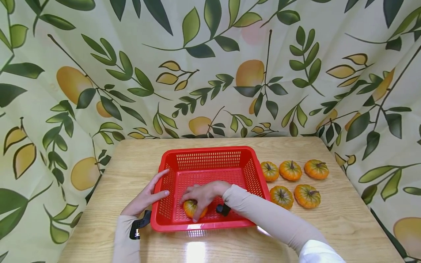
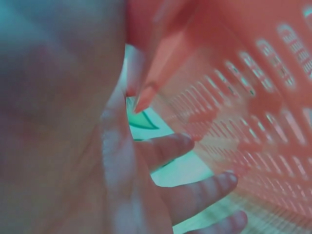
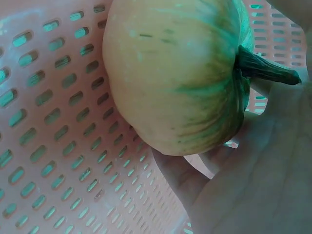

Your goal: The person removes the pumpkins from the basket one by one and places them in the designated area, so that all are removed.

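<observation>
A red plastic basket (image 1: 210, 149) with slotted walls stands on the table. My left hand (image 1: 144, 199) holds its left side, thumb over the rim; in the left wrist view, several fingers (image 2: 200, 195) lie along the outside of the slotted wall (image 2: 273, 122). Inside the basket, toward its near side, my right hand (image 1: 202, 197) grips a small orange pumpkin (image 1: 189, 209) from above. The right wrist view shows this pumpkin (image 3: 175, 83) close up, its dark stem toward the palm, with fingers curled round its far side and underneath.
Several more small pumpkins (image 1: 307, 196) sit in two rows on the wooden table (image 1: 348, 226), just right of the basket. Leaf-patterned cloth (image 1: 210, 91) hangs behind the table and along both sides. The right forearm crosses over the basket's near right rim.
</observation>
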Motion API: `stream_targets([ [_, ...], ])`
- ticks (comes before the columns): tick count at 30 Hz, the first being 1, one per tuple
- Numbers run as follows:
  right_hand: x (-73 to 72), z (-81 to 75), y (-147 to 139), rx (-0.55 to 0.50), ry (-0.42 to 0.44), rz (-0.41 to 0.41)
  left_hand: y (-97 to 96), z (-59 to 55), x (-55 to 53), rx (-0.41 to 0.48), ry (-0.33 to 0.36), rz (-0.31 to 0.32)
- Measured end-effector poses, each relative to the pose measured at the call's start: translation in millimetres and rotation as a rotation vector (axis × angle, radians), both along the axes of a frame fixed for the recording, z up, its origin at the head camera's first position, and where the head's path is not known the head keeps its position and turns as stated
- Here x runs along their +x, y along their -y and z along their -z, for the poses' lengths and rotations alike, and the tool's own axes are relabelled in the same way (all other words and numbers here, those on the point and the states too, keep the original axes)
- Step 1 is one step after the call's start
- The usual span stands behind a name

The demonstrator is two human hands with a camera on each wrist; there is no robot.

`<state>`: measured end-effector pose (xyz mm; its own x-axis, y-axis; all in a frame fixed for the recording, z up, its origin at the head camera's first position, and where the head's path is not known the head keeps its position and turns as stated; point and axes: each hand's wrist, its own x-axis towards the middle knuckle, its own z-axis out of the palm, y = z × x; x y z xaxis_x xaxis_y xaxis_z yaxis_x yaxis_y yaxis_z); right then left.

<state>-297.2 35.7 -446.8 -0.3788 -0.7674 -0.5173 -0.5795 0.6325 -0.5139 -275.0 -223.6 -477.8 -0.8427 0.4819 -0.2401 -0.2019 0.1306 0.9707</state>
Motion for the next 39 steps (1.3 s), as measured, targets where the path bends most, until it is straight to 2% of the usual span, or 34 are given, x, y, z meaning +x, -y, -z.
stream_targets([
  [9,-0.5,-1.1,-5.5,-0.019,-0.042,0.01,-4.0,-3.6,-5.9,0.053,0.001,0.056],
  [14,-0.8,-5.6,-8.5,-0.046,-0.037,0.021,-3.3,-2.2,-6.7,0.048,0.01,0.067],
  [23,-0.1,-13.6,-20.9,-0.078,-0.033,0.045,1.4,-0.4,-5.0,0.059,0.044,0.068],
  [28,2.5,-15.8,-31.7,-0.097,-0.029,0.096,1.0,-0.5,-2.7,0.064,0.046,0.062],
  [34,7.8,-22.9,-45.9,-0.115,-0.063,0.137,-0.1,-0.4,-2.2,0.086,0.025,0.066],
  [39,11.8,-30.6,-56.8,-0.171,-0.09,0.154,0.1,-0.7,-2.0,0.096,0.028,0.062],
])
